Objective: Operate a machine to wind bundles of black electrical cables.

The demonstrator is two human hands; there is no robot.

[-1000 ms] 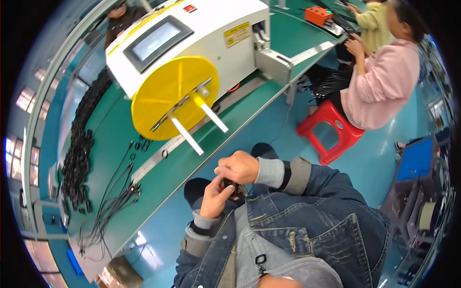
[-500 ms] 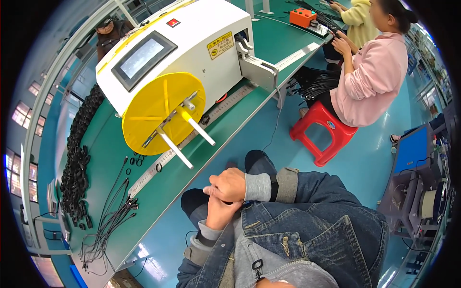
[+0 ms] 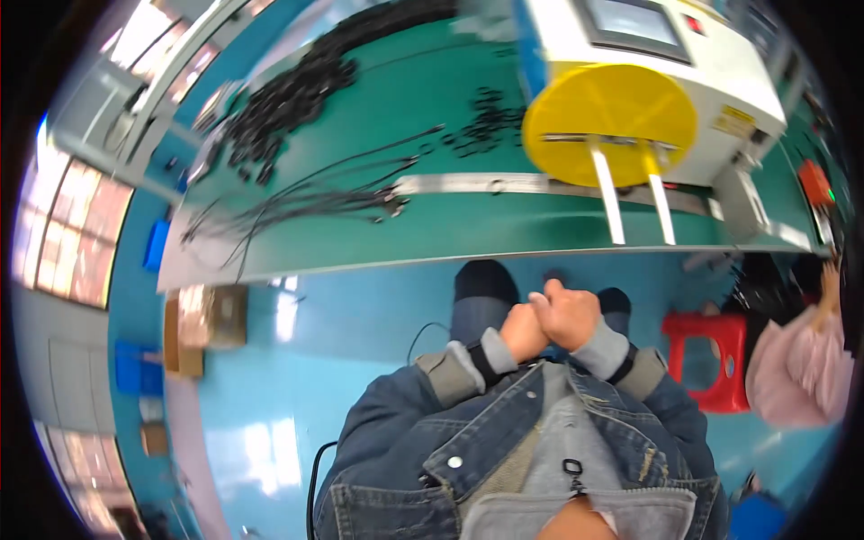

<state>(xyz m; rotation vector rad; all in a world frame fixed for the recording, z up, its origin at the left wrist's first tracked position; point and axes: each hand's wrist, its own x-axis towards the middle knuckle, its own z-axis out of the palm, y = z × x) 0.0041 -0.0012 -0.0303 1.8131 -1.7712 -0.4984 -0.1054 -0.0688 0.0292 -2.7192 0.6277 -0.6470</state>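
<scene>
Above the knees, two hands (image 3: 551, 322) together.

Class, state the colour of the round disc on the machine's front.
Yellow disc, clearest in the head view.

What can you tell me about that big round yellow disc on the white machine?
The big round yellow disc is a flat, smooth wheel, plastic by the look of it, mounted upright on the front of the boxy white machine. Two pale straight rods stick out from its lower middle and reach over the long green workbench. A thin slot crosses its face. Nothing is wound on it, and no hand touches it.
</scene>
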